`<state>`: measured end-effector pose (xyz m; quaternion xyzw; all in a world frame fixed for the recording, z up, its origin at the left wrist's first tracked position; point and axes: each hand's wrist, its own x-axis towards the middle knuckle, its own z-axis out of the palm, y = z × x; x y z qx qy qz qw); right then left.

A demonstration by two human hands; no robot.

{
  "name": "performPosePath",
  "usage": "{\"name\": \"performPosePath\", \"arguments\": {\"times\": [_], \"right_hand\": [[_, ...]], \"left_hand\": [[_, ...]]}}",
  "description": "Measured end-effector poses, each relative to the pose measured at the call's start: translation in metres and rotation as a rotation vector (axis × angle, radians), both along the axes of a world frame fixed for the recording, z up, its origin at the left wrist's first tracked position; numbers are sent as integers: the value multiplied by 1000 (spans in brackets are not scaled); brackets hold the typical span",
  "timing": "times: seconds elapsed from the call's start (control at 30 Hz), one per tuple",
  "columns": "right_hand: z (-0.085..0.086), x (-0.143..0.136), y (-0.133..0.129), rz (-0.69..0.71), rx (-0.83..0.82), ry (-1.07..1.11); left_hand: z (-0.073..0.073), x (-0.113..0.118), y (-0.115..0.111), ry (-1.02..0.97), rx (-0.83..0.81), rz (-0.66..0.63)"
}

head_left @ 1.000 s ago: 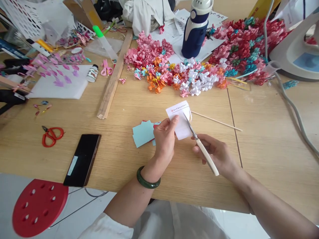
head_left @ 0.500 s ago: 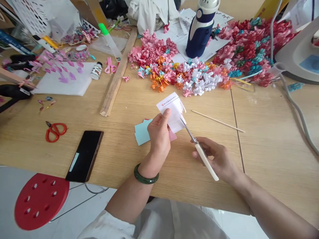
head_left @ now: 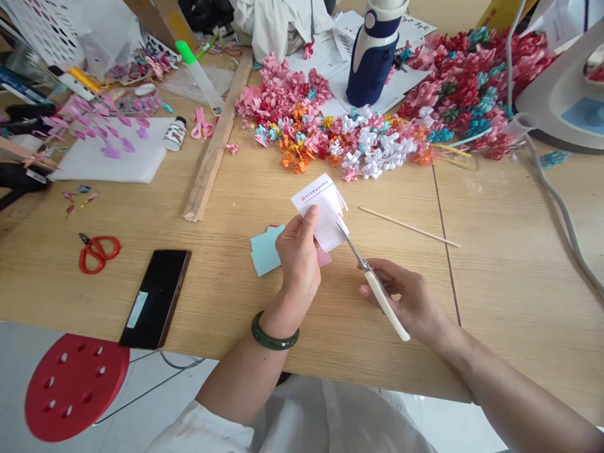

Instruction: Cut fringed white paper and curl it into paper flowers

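Observation:
My left hand pinches a small sheet of white paper with a printed line of characters along its top. A narrow strip hangs partly loose at the paper's right edge. My right hand is closed around white-handled scissors, whose blades point up and left and meet the paper near its lower right. Under my left hand, light blue paper pieces and a pink piece lie on the table, partly hidden by the hand and the white paper. A thin wooden stick rests to the right of the paper.
Behind my hands spreads a heap of small paper flowers, with a dark blue bottle behind it. A wooden strip, red-handled scissors and a phone lie to the left. A grey cable runs along the right.
The view has shifted slightly, moving the table and its objects a little leftward. The scissor blades remain at the paper's lower right, and both hands keep their grip.

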<state>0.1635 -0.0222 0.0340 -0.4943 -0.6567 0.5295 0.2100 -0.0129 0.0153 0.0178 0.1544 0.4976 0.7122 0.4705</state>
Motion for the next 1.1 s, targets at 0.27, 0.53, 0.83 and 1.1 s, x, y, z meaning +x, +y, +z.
{"name": "performPosePath", "arguments": {"times": [0.27,0.53,0.83,1.1], "right_hand": [[2,-1,0,-9,-13,-13],[-8,3,-2,-27,-42,16],[-7,0,-2,-41,-83,45],[-5,0,-2,-37,-90,24]], "left_hand": [[1,0,-1,4,10,6],[2,1,-1,-8,0,8],[3,1,-1,-4,-31,-5],[0,4,-2,3,-48,-13]]}}
